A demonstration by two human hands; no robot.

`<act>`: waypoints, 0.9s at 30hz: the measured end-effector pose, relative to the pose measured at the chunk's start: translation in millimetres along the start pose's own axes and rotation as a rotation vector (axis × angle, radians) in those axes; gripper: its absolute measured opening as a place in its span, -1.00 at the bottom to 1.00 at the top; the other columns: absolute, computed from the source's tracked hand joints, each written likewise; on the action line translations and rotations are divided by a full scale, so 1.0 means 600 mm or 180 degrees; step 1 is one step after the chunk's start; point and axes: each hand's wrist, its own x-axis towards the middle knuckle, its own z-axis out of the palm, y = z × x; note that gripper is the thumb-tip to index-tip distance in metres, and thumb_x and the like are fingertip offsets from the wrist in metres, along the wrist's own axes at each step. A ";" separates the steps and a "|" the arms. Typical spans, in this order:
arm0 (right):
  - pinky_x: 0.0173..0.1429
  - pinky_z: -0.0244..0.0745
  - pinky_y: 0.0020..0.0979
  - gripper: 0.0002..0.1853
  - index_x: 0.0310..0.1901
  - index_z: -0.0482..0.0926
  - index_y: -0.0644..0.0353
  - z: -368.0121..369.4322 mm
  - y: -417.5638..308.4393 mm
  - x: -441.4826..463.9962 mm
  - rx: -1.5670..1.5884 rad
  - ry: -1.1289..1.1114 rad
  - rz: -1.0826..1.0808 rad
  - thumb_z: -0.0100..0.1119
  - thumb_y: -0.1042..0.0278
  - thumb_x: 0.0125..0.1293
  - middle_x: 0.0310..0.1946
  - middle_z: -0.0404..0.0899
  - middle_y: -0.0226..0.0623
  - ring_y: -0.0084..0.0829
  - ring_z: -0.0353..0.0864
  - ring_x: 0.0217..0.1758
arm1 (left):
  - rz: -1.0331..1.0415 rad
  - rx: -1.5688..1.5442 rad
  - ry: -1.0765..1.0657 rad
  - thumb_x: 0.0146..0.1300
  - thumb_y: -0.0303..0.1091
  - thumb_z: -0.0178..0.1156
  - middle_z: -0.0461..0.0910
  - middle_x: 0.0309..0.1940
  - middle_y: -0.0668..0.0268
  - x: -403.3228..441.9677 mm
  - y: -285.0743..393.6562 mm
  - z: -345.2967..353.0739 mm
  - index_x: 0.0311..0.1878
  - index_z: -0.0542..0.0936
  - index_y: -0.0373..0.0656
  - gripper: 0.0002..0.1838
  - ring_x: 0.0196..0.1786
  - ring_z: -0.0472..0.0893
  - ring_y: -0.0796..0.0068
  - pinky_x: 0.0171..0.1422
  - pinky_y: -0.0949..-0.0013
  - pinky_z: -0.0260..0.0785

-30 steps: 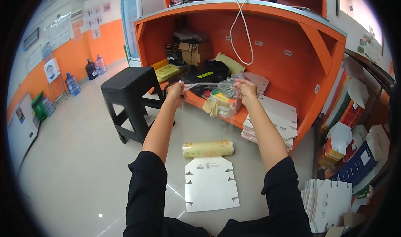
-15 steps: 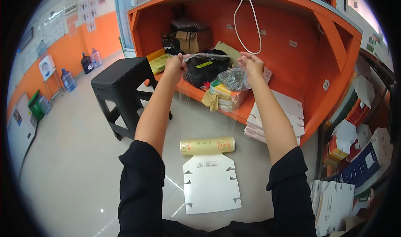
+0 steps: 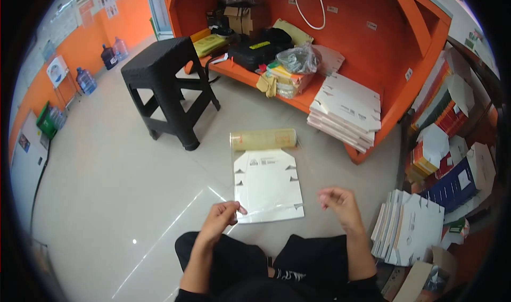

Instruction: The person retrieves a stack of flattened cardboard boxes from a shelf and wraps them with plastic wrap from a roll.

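Observation:
A yellowish roll of clear plastic film (image 3: 263,139) with faint orange print lies on the floor. In front of it lies a flat white cardboard sheet (image 3: 268,187) with cut corners and notched sides. See-through film stretches from the roll over the sheet towards me, its edges hard to make out. My left hand (image 3: 223,217) is closed at the sheet's near left corner, pinching the film. Right of the sheet, apart from it, my right hand (image 3: 340,206) is closed in a pinch at the film's other side; the film there is barely visible.
A black plastic stool (image 3: 165,84) stands to the left ahead. The orange shelf (image 3: 362,52) holds a black bag (image 3: 261,49), bagged items and stacked white cardboard (image 3: 346,108). At right are more cardboard sheets (image 3: 410,227) and binders (image 3: 452,187). Water bottles (image 3: 86,81) stand far left.
Both hands have come down and back towards me from in front of the shelf, bringing the film from raised above the roll to low over the cardboard. My view has tilted downward.

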 end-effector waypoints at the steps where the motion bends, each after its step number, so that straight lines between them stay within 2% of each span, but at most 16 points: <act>1: -0.35 0.38 -0.60 -0.88 -0.28 0.57 0.37 -0.003 0.047 -0.034 -0.0005 -0.0001 0.0048 0.10 0.55 0.15 -0.52 0.52 -0.41 -0.63 0.45 -0.49 | -0.0026 0.0059 0.0147 0.29 -0.28 -0.07 0.13 -0.78 0.59 -0.013 -0.051 0.002 -0.42 0.57 -0.29 -0.68 -0.66 0.07 0.76 -0.55 0.59 -0.06; 2: -0.35 0.38 -0.60 -0.87 -0.26 0.57 0.34 -0.007 0.096 -0.060 -0.0202 -0.0028 0.0204 0.09 0.58 0.14 -0.53 0.52 -0.39 -0.65 0.45 -0.49 | -0.0192 0.0170 0.0145 0.29 -0.27 -0.07 0.16 -0.78 0.57 -0.026 -0.099 0.002 -0.44 0.56 -0.28 -0.67 -0.65 0.10 0.78 -0.58 0.60 -0.04; 4: -0.35 0.38 -0.60 -0.84 -0.25 0.58 0.32 -0.005 0.166 -0.082 -0.0406 -0.0109 0.0338 0.07 0.60 0.12 -0.53 0.52 -0.38 -0.66 0.45 -0.48 | -0.0500 0.0938 0.0357 0.24 -0.26 -0.03 0.31 -0.80 0.41 -0.039 -0.164 0.008 -0.49 0.56 -0.29 -0.67 -0.65 0.37 0.59 -0.56 0.46 0.19; 5: -0.35 0.38 -0.58 -0.80 -0.23 0.58 0.28 -0.001 0.194 -0.090 -0.1080 -0.0075 0.0347 0.07 0.62 0.08 -0.53 0.53 -0.32 -0.61 0.47 -0.49 | -0.0512 0.0930 0.0388 0.24 -0.26 -0.03 0.31 -0.80 0.41 -0.037 -0.203 0.004 -0.49 0.56 -0.29 -0.67 -0.65 0.37 0.59 -0.56 0.46 0.19; 7: -0.34 0.39 -0.56 -0.75 -0.22 0.58 0.25 0.007 0.252 -0.090 -0.1741 -0.0032 0.0361 0.06 0.64 0.03 -0.53 0.54 -0.26 -0.55 0.48 -0.51 | 0.0358 0.2589 0.0740 0.16 -0.34 0.00 0.49 -0.68 0.10 -0.020 -0.270 -0.005 -0.20 0.51 -0.28 -0.76 -0.47 0.58 0.15 -0.37 0.18 0.40; 8: -0.30 0.42 -0.48 -0.72 -0.21 0.57 0.23 0.010 0.284 -0.087 -0.2185 0.0011 0.0116 0.05 0.65 -0.01 -0.52 0.55 -0.18 -0.41 0.51 -0.48 | 0.0338 0.2595 0.0731 0.16 -0.34 0.00 0.49 -0.68 0.10 -0.011 -0.295 -0.003 -0.20 0.51 -0.28 -0.76 -0.47 0.58 0.15 -0.37 0.18 0.40; 9: -0.26 0.45 -0.40 -0.68 -0.21 0.57 0.20 0.014 0.311 -0.086 -0.2633 0.0050 -0.0125 0.04 0.66 -0.05 -0.51 0.55 -0.10 -0.26 0.55 -0.46 | 0.0040 0.2963 0.0916 0.12 -0.38 0.01 0.51 -0.59 -0.01 0.000 -0.307 0.006 0.01 0.36 -0.23 -0.65 -0.39 0.57 0.00 -0.28 0.10 0.41; 10: -0.26 0.45 -0.40 -0.68 -0.21 0.57 0.20 0.017 0.333 -0.083 -0.2635 0.0044 -0.0094 0.04 0.66 -0.05 -0.51 0.55 -0.10 -0.26 0.55 -0.46 | -0.0263 0.3323 0.1098 0.08 -0.43 0.02 0.52 -0.51 -0.12 0.005 -0.312 0.016 0.21 0.21 -0.17 -0.44 -0.31 0.56 -0.15 -0.18 0.01 0.42; 11: -0.14 0.43 -0.28 -0.64 -0.18 0.56 0.16 0.021 0.353 -0.080 -0.2739 0.0114 -0.0065 0.00 0.68 -0.06 -0.41 0.55 -0.03 -0.12 0.52 -0.31 | -0.0292 0.3318 0.1079 0.08 -0.43 0.02 0.52 -0.51 -0.12 0.002 -0.314 0.025 0.21 0.21 -0.17 -0.44 -0.31 0.56 -0.15 -0.18 0.01 0.42; 12: -0.03 0.41 -0.16 -0.59 -0.16 0.55 0.12 0.025 0.370 -0.075 -0.2846 0.0190 -0.0053 -0.03 0.71 -0.08 -0.31 0.55 0.03 0.03 0.50 -0.15 | -0.0372 0.3628 0.0794 0.06 -0.46 0.02 0.52 -0.45 -0.14 0.002 -0.312 0.032 0.29 0.03 -0.09 -0.32 -0.32 0.56 -0.15 -0.19 0.01 0.42; 13: -0.06 0.41 -0.13 -0.59 -0.10 0.48 0.13 0.032 0.376 -0.076 -0.2927 0.0219 -0.0041 0.02 0.68 -0.06 -0.40 0.53 0.05 0.05 0.52 -0.21 | -0.0433 0.3932 0.0507 0.05 -0.48 0.02 0.52 -0.40 -0.16 0.003 -0.304 0.040 0.36 -0.15 0.00 -0.17 -0.32 0.56 -0.14 -0.20 0.00 0.42; 17: -0.02 0.39 -0.07 -0.37 0.12 0.24 0.07 0.043 0.380 -0.077 -0.3396 -0.0173 0.0651 0.04 0.68 -0.07 -0.31 0.47 0.16 0.14 0.46 -0.12 | -0.0681 0.4114 0.0221 0.03 -0.49 0.03 0.52 -0.35 -0.18 -0.006 -0.286 0.061 0.38 -0.18 0.02 -0.14 -0.26 0.56 -0.13 -0.18 -0.03 0.41; 19: -0.02 0.39 -0.07 -0.39 0.12 0.24 0.10 0.044 0.388 -0.074 -0.3402 -0.0056 0.0685 0.04 0.67 -0.07 -0.31 0.47 0.16 0.13 0.46 -0.13 | -0.0848 0.4187 0.0319 0.04 -0.48 0.03 0.51 -0.36 -0.18 0.000 -0.312 0.048 0.38 -0.23 0.02 -0.12 -0.23 0.56 -0.11 -0.15 -0.04 0.40; 24: -0.01 0.39 -0.07 -0.44 0.09 0.26 0.23 0.036 0.432 -0.066 -0.3153 0.0138 0.0550 0.02 0.67 -0.06 -0.33 0.49 0.18 0.16 0.47 -0.16 | -0.0727 0.3654 0.0690 0.02 -0.48 0.00 0.51 -0.38 -0.22 0.013 -0.347 0.025 0.37 -0.15 -0.03 -0.17 -0.22 0.55 -0.16 -0.07 0.02 0.38; 26: -0.15 0.47 -0.18 -0.51 0.02 0.32 0.35 0.044 0.428 -0.071 -0.3131 0.0693 0.0622 0.04 0.65 -0.06 -0.39 0.54 0.08 -0.03 0.55 -0.26 | -0.0670 0.3385 0.0758 0.01 -0.49 -0.01 0.51 -0.38 -0.25 0.011 -0.344 0.023 0.36 -0.12 -0.05 -0.19 -0.22 0.55 -0.18 -0.05 0.03 0.37; 27: -0.15 0.47 -0.18 -0.51 0.02 0.32 0.35 0.036 0.440 -0.067 -0.3129 0.0682 0.0616 0.04 0.65 -0.06 -0.39 0.54 0.08 -0.03 0.55 -0.26 | -0.0607 0.3004 0.1205 0.01 -0.48 -0.03 0.51 -0.38 -0.26 0.009 -0.344 0.026 0.27 0.06 -0.14 -0.33 -0.23 0.55 -0.17 -0.07 0.06 0.38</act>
